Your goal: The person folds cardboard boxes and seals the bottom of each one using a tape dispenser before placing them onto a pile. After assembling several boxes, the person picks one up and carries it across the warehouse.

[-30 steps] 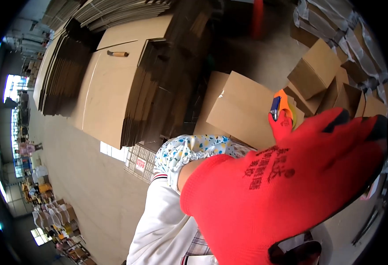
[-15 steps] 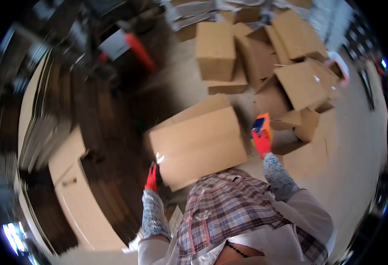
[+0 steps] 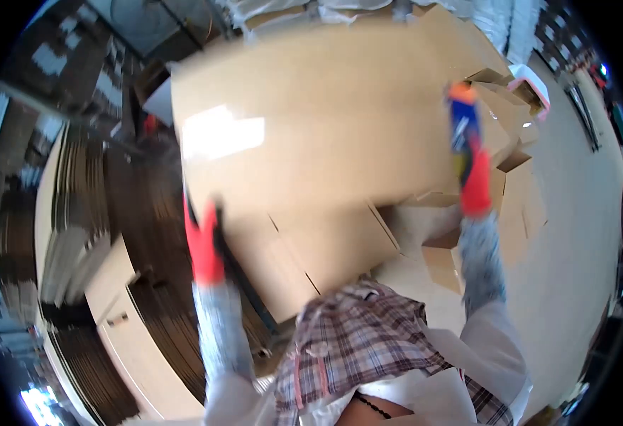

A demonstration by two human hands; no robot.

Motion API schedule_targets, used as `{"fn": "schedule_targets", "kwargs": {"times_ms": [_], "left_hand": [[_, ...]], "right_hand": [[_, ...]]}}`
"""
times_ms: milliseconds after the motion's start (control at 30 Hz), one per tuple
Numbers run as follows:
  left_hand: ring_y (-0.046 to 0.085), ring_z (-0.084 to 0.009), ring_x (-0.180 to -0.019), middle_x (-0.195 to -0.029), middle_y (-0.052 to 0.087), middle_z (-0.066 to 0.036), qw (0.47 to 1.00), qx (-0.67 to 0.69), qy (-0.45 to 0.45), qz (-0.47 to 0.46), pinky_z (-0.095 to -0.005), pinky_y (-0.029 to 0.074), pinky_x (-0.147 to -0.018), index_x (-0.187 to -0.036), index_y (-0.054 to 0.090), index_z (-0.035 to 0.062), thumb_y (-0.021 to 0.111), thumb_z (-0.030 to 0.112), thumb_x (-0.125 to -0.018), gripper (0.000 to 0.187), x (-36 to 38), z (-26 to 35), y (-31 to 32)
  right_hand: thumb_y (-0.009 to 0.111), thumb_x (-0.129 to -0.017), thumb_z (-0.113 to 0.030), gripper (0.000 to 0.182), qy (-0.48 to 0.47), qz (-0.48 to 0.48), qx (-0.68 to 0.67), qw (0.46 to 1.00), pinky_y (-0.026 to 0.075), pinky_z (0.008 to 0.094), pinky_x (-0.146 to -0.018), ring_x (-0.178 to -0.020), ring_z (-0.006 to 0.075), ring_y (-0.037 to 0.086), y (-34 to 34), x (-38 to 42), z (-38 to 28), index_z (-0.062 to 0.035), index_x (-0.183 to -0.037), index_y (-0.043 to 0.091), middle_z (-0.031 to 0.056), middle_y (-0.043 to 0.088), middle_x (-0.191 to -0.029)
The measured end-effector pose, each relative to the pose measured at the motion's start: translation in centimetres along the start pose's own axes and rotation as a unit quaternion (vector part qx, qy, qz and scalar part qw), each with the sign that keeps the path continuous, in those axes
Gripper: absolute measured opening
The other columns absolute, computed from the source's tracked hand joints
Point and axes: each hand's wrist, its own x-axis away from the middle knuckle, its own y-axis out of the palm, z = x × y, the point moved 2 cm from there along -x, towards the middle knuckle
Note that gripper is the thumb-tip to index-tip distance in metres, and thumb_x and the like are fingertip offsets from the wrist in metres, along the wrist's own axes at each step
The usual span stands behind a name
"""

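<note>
A large brown cardboard box (image 3: 311,121), blurred by motion, is raised in front of me, with shiny clear tape at its left side. My left hand (image 3: 204,241), in a red glove with dark fingertips, is at its lower left edge; whether its fingers grip the box is blurred. At the right edge of the box, my right hand (image 3: 475,181), also red-gloved, is closed round a blue and orange tape dispenser (image 3: 464,121). Below the raised box, another cardboard surface (image 3: 333,248) with narrow slits lies near my plaid apron.
Stacks of flattened cardboard (image 3: 77,184) stand at the left. Several open boxes (image 3: 514,206) lie on the floor at the right. White-wrapped goods (image 3: 354,11) are at the back, and a pink and white container (image 3: 531,89) is at the back right.
The box has risen and now looks much larger, covering the floor and boxes ahead. Both hands have moved up and forward, the right one with the tape dispenser.
</note>
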Motion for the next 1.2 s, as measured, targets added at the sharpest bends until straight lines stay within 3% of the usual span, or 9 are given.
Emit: {"fn": "schedule_targets", "kwargs": {"times_ms": [67,133,200,367,500,700,800,1133,1200], "left_hand": [[0.048,-0.0218,-0.121,-0.135,0.048,-0.015,0.996,-0.030,0.086,0.006,-0.0308,0.037,-0.101,-0.142,0.035,0.0022,0.062,0.024,-0.090,0.062,-10.0,0.2,4.0],[0.054,-0.0199,-0.109,-0.110,0.060,-0.014,0.950,-0.226,0.162,0.139,-0.0304,0.040,-0.096,-0.128,0.048,0.0008,0.066,0.030,-0.086,0.054,-16.6,0.2,7.4],[0.025,-0.0343,-0.137,-0.145,0.033,-0.023,0.969,-0.171,0.145,0.103,-0.0368,0.020,-0.112,-0.144,0.032,0.0069,0.061,0.040,-0.087,0.071,-16.5,1.9,10.7],[0.048,-0.0322,-0.123,-0.133,0.050,-0.018,0.934,-0.276,0.195,-0.114,-0.0384,0.038,-0.102,-0.133,0.046,0.0037,0.065,0.027,-0.087,0.055,-1.1,-14.3,9.0],[0.036,-0.0321,-0.132,-0.145,0.034,-0.018,0.895,-0.237,-0.375,-0.032,-0.0396,0.031,-0.109,-0.142,0.032,0.0049,0.067,0.033,-0.084,0.073,15.9,-33.6,-2.0],[0.024,-0.0410,-0.137,-0.146,0.023,-0.032,0.684,-0.448,-0.556,0.152,-0.0440,0.024,-0.111,-0.143,0.021,-0.0060,0.070,0.062,-0.070,0.111,35.3,-51.1,-20.6],[0.037,-0.0331,-0.132,-0.139,0.040,-0.026,0.764,-0.272,-0.562,0.163,-0.0374,0.030,-0.108,-0.139,0.032,-0.0065,0.059,0.061,-0.082,0.092,43.9,-59.8,-25.0],[0.048,-0.0200,-0.120,-0.129,0.055,-0.012,0.788,-0.144,-0.502,0.325,-0.0309,0.035,-0.102,-0.127,0.054,-0.0026,0.058,0.039,-0.091,0.055,38.1,-37.5,-20.4],[0.051,-0.0221,-0.119,-0.128,0.056,-0.013,0.865,-0.092,-0.393,0.296,-0.0336,0.035,-0.103,-0.123,0.057,-0.0029,0.047,0.032,-0.095,0.046,36.3,-29.0,-21.8]], "right_hand": [[0.041,-0.093,-0.005,0.043,-0.256,0.072,0.359,0.894,0.040,0.0374,-0.097,-0.117,0.0316,0.050,-0.8,-8.5,-4.8,-0.0014,-0.136,0.043,0.0215,0.051,-0.130],[0.037,-0.095,-0.010,0.040,-0.059,0.087,0.284,0.953,0.046,0.0403,-0.074,-0.090,0.0324,0.061,-1.5,-15.6,-5.0,-0.0108,-0.134,0.048,0.0240,0.061,-0.105],[0.042,-0.098,-0.028,0.035,-0.072,0.114,0.451,0.882,0.048,0.0327,-0.072,-0.080,0.0247,0.063,-2.7,-17.4,-2.4,-0.0077,-0.121,0.058,0.0184,0.065,-0.095],[0.055,-0.094,-0.034,0.038,0.158,-0.057,-0.255,0.952,0.047,0.0274,-0.079,-0.093,0.0125,0.060,5.3,1.6,-1.2,-0.0014,-0.113,0.059,0.0059,0.063,-0.106],[0.059,-0.091,-0.031,0.037,0.477,-0.222,0.007,0.850,0.047,0.0309,-0.077,-0.093,0.0120,0.058,10.1,19.8,16.9,0.0012,-0.109,0.057,0.0053,0.062,-0.100],[0.061,-0.086,-0.042,0.053,0.404,-0.158,0.365,0.824,0.046,0.0385,-0.084,-0.101,0.0315,0.059,14.8,31.2,33.4,0.0046,-0.111,0.055,0.0192,0.061,-0.109],[0.059,-0.086,-0.047,0.059,0.386,-0.170,0.384,0.821,0.045,0.0406,-0.088,-0.106,0.0379,0.056,16.2,32.8,35.6,0.0032,-0.116,0.052,0.0226,0.058,-0.115],[0.054,-0.088,-0.050,0.055,0.543,-0.265,0.234,0.761,0.048,0.0374,-0.075,-0.084,0.0266,0.066,9.6,25.0,32.3,0.0010,-0.109,0.062,0.0164,0.068,-0.088],[0.055,-0.092,-0.037,0.040,0.261,-0.417,0.451,0.745,0.049,0.0341,-0.070,-0.082,0.0202,0.066,3.8,19.5,30.7,-0.0022,-0.107,0.065,0.0105,0.068,-0.082]]}}
